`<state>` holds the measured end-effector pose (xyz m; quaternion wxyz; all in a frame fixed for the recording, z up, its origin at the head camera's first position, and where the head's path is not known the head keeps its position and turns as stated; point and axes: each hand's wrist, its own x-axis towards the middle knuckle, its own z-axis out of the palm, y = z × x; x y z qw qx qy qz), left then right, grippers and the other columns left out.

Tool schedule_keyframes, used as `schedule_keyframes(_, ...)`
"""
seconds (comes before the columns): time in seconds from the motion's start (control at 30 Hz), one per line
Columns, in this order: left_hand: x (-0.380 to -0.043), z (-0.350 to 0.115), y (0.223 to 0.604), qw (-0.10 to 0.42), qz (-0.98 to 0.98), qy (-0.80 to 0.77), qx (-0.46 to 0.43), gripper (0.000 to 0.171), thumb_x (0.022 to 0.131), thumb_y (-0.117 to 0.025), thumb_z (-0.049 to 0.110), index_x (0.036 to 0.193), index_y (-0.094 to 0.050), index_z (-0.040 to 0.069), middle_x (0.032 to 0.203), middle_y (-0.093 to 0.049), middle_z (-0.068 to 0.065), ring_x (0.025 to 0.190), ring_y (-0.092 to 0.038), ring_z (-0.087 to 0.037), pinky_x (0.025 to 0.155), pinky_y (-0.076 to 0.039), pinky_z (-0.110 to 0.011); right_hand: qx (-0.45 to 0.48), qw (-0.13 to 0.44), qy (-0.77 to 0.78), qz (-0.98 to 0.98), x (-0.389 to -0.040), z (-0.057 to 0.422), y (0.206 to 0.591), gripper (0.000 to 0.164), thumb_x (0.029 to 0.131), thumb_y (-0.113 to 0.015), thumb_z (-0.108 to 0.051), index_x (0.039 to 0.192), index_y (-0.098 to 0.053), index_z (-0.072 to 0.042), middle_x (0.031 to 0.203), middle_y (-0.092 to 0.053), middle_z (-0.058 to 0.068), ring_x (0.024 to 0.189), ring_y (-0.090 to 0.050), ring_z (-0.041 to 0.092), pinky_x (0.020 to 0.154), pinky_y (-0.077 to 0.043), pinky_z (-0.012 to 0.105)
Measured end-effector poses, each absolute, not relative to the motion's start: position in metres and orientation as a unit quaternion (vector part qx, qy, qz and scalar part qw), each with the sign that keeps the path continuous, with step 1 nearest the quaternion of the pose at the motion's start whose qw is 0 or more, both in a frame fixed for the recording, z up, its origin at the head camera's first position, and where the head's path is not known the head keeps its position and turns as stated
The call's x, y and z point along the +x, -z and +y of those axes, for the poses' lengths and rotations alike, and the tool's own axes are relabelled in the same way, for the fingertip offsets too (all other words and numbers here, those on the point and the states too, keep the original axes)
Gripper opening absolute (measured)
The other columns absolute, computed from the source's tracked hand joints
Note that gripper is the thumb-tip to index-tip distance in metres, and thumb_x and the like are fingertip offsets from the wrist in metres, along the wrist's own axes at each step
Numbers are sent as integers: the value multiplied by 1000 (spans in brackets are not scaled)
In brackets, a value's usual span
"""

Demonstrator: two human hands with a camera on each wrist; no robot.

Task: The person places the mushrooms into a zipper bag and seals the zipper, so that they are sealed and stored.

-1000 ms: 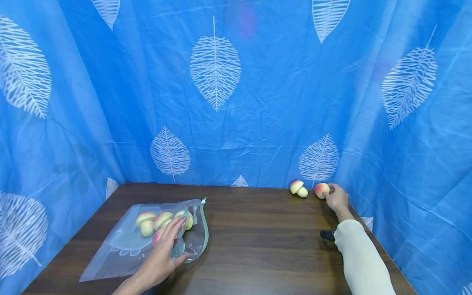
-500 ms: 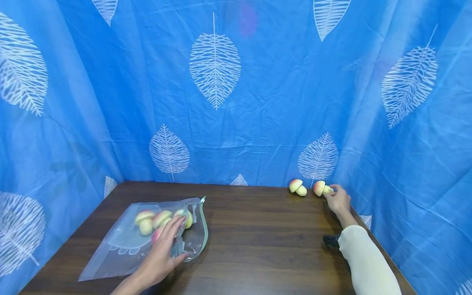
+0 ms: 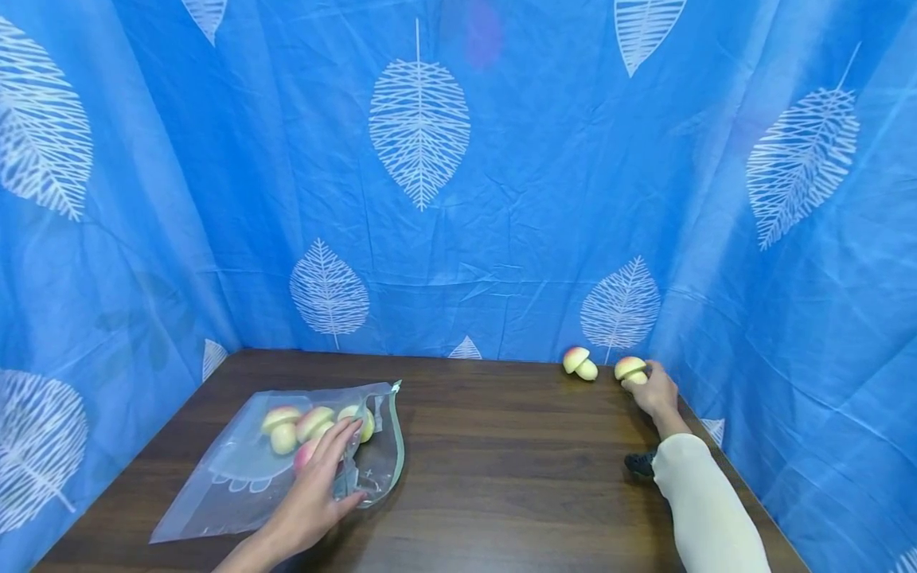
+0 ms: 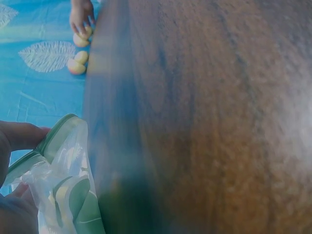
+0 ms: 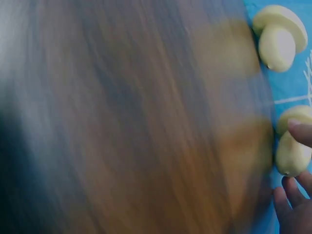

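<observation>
At the back right of the table, a toy mushroom (image 3: 630, 368) with a pink-yellow cap is held by my right hand (image 3: 653, 390). In the right wrist view the thumb lies on that mushroom (image 5: 291, 155), and fingers (image 5: 292, 192) are at its stem end. Just left of it lies another toy mushroom (image 3: 579, 364). My left hand (image 3: 310, 497) grips the open side of a clear zip bag (image 3: 215, 497) at the left. Its green-edged rim (image 4: 57, 134) is between thumb and fingers in the left wrist view. Several toy mushrooms (image 3: 282, 430) lie inside the bag, partly hidden by the hand.
The dark wooden table (image 3: 501, 454) spreads between the two hands. A blue curtain (image 3: 501, 199) with white leaf prints hangs at the back and both sides. A black object (image 3: 640, 464) sits at the right wrist, beside the white sleeve (image 3: 705, 501).
The right-hand mushroom has turned in my right hand: its cap faced me, then pointed left with the stem showing, and now sits on top. My left hand and the bag have stayed put.
</observation>
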<state>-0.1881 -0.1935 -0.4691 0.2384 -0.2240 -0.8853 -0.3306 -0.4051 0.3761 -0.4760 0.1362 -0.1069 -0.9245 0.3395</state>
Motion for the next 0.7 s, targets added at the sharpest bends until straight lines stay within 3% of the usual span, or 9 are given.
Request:
schedule_keyframes(0.17,-188,-194,467,244,-885,325,-226,107,59,-94,-10,152,-42,-2,153,-42,-22,137,-43,-43,100,-51,-53,-150,134,-358,-912,-407,370,480,70,97,-68,-15,151,-30,10,142,-41,40,130,-36,58,103,-39,67)
schedule_keyframes(0.23,-188,-193,466,247,-885,322,-227,107,59,-94,-9,152,-42,-1,153,-42,-21,137,-43,-41,104,-48,-46,-152,138,-358,-911,-406,369,478,70,97,-69,-14,150,-30,10,140,-42,40,128,-37,59,102,-40,67)
schedule_keyframes(0.4,-187,-194,465,250,-885,318,-229,107,59,-95,-8,152,-42,-1,153,-43,-20,136,-44,-42,106,-43,-47,-128,140,-361,-913,-404,374,477,71,97,-70,-15,151,-31,10,142,-45,39,129,-39,57,102,-41,66)
schedule_keyframes(0.43,-187,-194,465,250,-886,317,-229,107,59,-95,-8,152,-42,-1,153,-43,-20,136,-45,-42,105,-43,-53,-121,139,-364,-913,-404,376,477,71,98,-70,-15,152,-31,9,143,-46,39,129,-39,57,102,-41,66)
schedule_keyframes(0.7,-188,-197,467,247,-891,312,-219,108,59,-95,-6,152,-42,-1,153,-42,-22,138,-43,-43,108,-38,-52,-77,139,-378,-912,-397,380,473,74,97,-73,-19,154,-33,6,145,-47,37,129,-41,56,98,-44,65)
